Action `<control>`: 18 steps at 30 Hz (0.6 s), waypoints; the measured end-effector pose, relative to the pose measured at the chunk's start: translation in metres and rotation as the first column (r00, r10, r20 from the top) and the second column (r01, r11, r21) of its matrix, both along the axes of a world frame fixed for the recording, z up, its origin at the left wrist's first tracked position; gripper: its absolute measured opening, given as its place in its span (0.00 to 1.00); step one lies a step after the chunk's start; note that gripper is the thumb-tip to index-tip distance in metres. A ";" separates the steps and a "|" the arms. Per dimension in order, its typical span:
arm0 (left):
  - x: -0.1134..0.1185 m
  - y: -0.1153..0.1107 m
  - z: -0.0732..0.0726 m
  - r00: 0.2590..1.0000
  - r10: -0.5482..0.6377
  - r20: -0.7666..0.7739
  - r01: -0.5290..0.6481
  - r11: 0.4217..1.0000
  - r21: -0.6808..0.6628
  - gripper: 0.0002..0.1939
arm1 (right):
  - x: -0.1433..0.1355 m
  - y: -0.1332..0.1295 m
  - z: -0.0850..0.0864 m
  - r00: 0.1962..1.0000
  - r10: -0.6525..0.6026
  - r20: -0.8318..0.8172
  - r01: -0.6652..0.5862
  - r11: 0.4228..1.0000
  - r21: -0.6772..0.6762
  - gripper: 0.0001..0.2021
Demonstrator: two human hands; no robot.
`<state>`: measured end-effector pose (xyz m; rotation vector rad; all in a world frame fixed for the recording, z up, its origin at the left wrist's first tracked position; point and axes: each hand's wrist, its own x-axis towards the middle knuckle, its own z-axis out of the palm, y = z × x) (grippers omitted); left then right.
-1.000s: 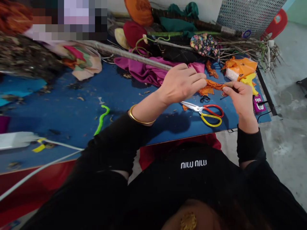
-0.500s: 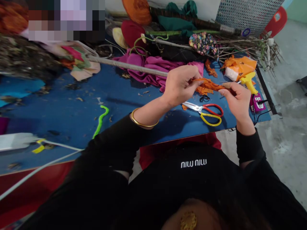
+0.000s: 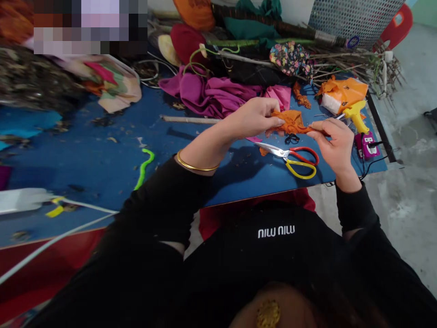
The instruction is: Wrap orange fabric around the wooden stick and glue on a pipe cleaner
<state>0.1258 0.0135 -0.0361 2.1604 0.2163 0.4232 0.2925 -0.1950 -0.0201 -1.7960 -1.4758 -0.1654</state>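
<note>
A crumpled orange cloth [image 3: 292, 122] stretches between my two hands above the blue table. My left hand [image 3: 257, 117] pinches its left end, thumb against fingers. At the other end my right hand [image 3: 334, 141] is closed on a twisted, narrow part of the cloth. A thin stick [image 3: 191, 120] juts out to the left from behind my left hand and wrist; its other end is hidden, so I cannot tell how it is gripped. Just below the cloth lie scissors [image 3: 285, 155] with one red and one yellow handle, and a small black cord [image 3: 292, 139].
Purple cloth [image 3: 218, 95] lies behind my hands. To the right are an orange packet [image 3: 344, 94], a yellow glue gun [image 3: 357, 115] and a purple power socket [image 3: 368, 145]. Branches [image 3: 341, 68] line the back. A green pipe cleaner [image 3: 145, 166] and a white cable [image 3: 85, 223] are leftward.
The stick's free end has swung down and toward me, and less of it shows. Between my hands the orange cloth has spread wider. My left forearm has shifted slightly left.
</note>
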 end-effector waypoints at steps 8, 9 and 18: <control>0.002 -0.012 0.012 0.975 0.113 -0.193 -0.171 0.932 -0.320 0.11 | 0.011 0.007 -0.013 0.997 0.052 0.057 -0.056 0.996 0.070 0.09; 0.001 -0.010 0.014 0.972 0.089 -0.217 -0.165 0.918 -0.360 0.11 | 0.013 0.007 -0.016 0.994 0.060 0.088 -0.066 0.995 0.074 0.10; -0.002 -0.007 0.019 0.969 0.007 -0.246 -0.115 0.896 -0.428 0.10 | 0.023 0.008 -0.028 0.970 0.038 0.239 -0.049 0.998 0.037 0.13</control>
